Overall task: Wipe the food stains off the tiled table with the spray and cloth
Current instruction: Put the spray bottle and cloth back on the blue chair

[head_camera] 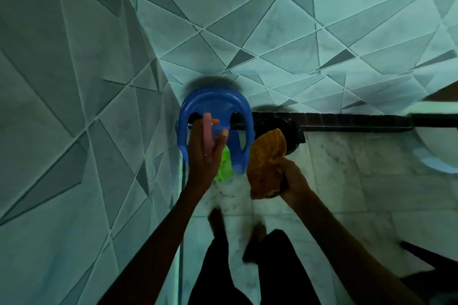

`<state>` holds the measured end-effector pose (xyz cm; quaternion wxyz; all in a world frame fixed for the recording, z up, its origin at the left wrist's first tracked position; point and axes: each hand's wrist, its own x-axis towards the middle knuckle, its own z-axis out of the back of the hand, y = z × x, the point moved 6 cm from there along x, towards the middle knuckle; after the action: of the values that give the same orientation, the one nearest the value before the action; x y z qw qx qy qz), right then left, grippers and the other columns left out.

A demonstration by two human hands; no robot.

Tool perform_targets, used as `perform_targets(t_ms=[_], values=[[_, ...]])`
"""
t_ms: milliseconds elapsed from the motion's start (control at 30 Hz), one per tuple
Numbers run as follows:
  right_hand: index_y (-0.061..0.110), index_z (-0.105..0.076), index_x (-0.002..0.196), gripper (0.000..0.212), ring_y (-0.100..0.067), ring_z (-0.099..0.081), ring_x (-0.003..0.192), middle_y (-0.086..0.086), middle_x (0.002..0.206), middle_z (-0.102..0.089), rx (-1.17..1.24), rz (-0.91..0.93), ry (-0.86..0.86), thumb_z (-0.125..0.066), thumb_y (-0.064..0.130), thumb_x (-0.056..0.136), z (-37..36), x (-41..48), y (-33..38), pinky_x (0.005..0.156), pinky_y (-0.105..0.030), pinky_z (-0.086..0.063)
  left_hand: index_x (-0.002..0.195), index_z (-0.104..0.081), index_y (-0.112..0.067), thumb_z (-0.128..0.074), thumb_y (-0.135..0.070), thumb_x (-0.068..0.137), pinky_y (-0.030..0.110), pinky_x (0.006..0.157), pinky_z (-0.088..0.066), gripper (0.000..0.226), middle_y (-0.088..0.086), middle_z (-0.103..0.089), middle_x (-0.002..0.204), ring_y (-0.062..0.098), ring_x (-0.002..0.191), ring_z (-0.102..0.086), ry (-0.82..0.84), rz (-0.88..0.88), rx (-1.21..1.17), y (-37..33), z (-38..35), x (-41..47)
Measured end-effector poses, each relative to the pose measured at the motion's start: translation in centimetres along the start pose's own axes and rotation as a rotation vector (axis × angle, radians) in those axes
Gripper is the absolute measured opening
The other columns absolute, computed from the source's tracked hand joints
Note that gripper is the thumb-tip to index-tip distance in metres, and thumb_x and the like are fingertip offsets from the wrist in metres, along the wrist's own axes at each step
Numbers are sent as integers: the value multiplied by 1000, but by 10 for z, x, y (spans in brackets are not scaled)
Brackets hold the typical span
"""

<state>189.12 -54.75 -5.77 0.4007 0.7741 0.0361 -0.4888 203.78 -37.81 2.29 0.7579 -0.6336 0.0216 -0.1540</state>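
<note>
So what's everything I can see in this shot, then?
spray bottle: one, green with a pink head, in front of the basket
cloth: one, orange, bunched, right of the basket
basket: one, blue plastic, against the wall, centre
wall tiles: many, pale with angular lines, top and left
floor: one, white marbled, lower right
dark strip: one, black, along the foot of the wall, right of the basket
rounded white object: one, right edge; cannot tell what it is
left hand: one, holds the spray bottle
right hand: one, grips the cloth
legs: two, dark clothing, bottom centre
</note>
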Motion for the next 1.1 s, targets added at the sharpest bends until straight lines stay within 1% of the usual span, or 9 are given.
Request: perform_targets(t_ms=[133, 267, 400, 467, 600, 700, 867, 967, 1100], values=[[17, -61, 109, 27, -39, -65, 108, -20, 117, -67, -42, -29, -10, -51, 1, 91, -34, 101, 13, 98, -58, -50, 114, -54, 0, -66, -16, 93, 27, 69, -51, 30, 8, -61, 103, 9, 72, -61, 12, 25, 50, 66, -23, 73], [19, -64, 102, 28, -41, -66, 107, -22, 115, -69, -117, -57, -85, -53, -1, 87, -54, 221, -8, 96, -59, -52, 116, -55, -1, -66, -19, 94, 35, 71, -55, 31, 4, -63, 110, 14, 75, -63, 10, 42, 48, 161, -47, 123], [15, -65, 101, 26, -37, -69, 97, -16, 103, -71, -176, -62, -125, -57, -1, 83, -66, 321, -40, 91, -59, -55, 119, -51, 9, -65, -8, 93, 25, 76, -51, 34, 9, -61, 115, 1, 90, -62, -30, 62, 21, 247, -64, 161], [15, -65, 101, 26, -32, -70, 88, -13, 96, -71, -176, -69, -152, -58, 0, 81, -69, 366, -59, 86, -58, -57, 123, -47, 12, -65, -7, 94, 28, 75, -51, 39, 7, -59, 116, 10, 91, -62, -44, 58, 10, 291, -68, 176], [14, -64, 101, 27, -21, -67, 66, -7, 79, -68, -141, -77, -207, -59, 2, 77, -74, 446, -93, 60, -32, -59, 121, -49, 8, -65, -11, 94, 26, 69, -51, 37, 0, -58, 115, 1, 81, -61, -24, 20, 81, 364, -80, 199], [15, -63, 104, 27, -19, -64, 66, -5, 82, -65, -121, -103, -227, -55, 0, 83, -79, 483, -109, 52, -25, -51, 123, -50, 0, -66, -23, 95, 41, 69, -55, 39, -5, -59, 117, 10, 77, -64, -3, 7, 122, 402, -82, 209], [19, -58, 130, 46, -29, -64, 93, -9, 111, -67, -83, -234, -224, -57, 11, 84, -80, 521, -135, 69, -38, -51, 118, -53, -8, -66, -28, 95, 43, 65, -54, 34, -2, -63, 113, 13, 72, -62, 4, 7, 173, 448, -87, 215], [19, -55, 123, 40, -30, -62, 96, -9, 111, -65, -14, -271, -210, -55, 9, 85, -84, 531, -145, 71, -42, -51, 116, -53, 5, -67, -18, 94, 26, 68, -47, 35, 7, -62, 106, 7, 77, -56, 15, 17, 172, 463, -91, 212], [20, -58, 106, 26, -33, -60, 102, -11, 118, -64, 17, -296, -224, -55, 7, 83, -83, 544, -155, 87, -54, -51, 114, -53, 9, -66, -10, 93, 18, 69, -42, 32, 10, -59, 101, -2, 76, -51, 32, 46, 156, 483, -95, 208]])
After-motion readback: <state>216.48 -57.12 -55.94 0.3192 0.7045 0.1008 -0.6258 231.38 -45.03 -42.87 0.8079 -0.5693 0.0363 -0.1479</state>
